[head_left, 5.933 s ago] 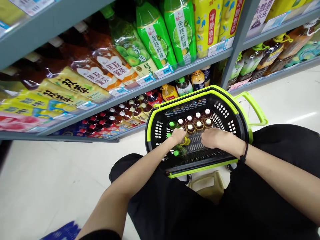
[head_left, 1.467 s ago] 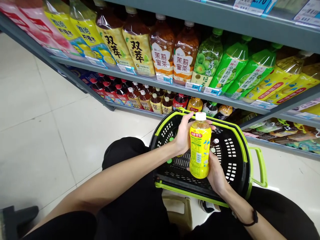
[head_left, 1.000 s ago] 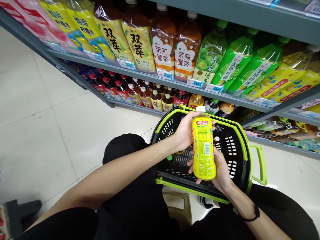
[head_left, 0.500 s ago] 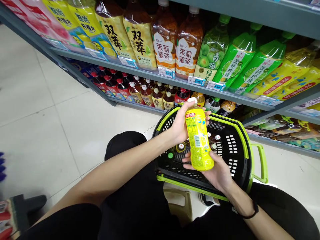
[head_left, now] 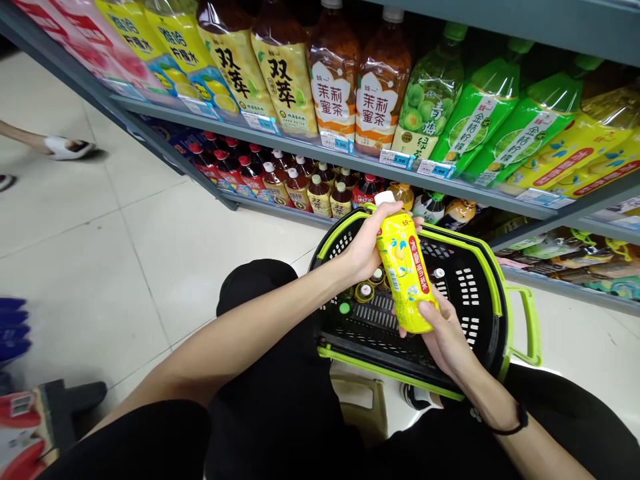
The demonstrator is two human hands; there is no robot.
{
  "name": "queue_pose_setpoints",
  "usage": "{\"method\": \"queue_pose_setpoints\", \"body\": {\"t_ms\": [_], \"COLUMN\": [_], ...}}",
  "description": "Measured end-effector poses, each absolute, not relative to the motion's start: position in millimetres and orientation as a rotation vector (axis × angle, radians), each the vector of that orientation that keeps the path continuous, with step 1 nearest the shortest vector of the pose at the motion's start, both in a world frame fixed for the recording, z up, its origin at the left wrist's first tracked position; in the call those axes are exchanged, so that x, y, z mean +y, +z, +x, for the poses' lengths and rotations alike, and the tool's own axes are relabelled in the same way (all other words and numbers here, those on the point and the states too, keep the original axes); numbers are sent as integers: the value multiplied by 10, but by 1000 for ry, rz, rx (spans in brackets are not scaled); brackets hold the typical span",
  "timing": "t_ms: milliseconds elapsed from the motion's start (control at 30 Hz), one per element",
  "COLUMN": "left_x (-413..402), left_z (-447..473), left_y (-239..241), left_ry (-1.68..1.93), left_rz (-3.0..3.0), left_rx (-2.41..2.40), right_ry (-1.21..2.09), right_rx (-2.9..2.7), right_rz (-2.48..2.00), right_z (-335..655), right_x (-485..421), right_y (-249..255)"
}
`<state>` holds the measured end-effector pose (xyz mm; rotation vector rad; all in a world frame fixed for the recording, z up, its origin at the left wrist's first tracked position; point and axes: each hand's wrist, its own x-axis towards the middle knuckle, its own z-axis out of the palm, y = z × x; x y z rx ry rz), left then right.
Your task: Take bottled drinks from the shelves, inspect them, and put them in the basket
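Both my hands hold a yellow drink bottle (head_left: 406,273) with a white cap, tilted over a shopping basket. My left hand (head_left: 369,243) wraps its upper part near the cap, with fingertips showing on the far side. Around the lower part is my right hand (head_left: 443,327), thumb lying on the label. Beneath the bottle, the black basket (head_left: 350,339) has a lime-green rim and a green handle (head_left: 529,327). Several capped bottles stand inside it, among them one with a green cap (head_left: 345,308). The held bottle hides part of the basket's inside.
In front, a grey shelf (head_left: 280,137) carries rows of large drink bottles, with smaller bottles (head_left: 320,195) on the level below. Another person's foot in a white slipper (head_left: 67,148) is on the tiled floor at left. A beige stool (head_left: 367,407) is under me.
The bottle has been turned in my hands, so the label's front with the red strip now faces me instead of the barcode side. Another person's foot has come into view at left.
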<state>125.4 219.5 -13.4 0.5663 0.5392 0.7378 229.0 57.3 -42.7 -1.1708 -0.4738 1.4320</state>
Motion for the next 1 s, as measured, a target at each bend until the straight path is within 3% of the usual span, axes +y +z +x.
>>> {"method": "queue_pose_setpoints", "body": {"t_ms": [633,1000], "left_x": [2205,2221], "left_z": [1240,1242], "left_y": [-133,-145], "left_ry": [747,768], "left_rz": [541,387], "left_rx": [542,523], "right_ry": [961,1539], "right_rx": [-772,-323], "right_rz": [-1463,-1121], "right_z": [2256,2254], "right_x": [528,602], "right_y": [-639,-463]}}
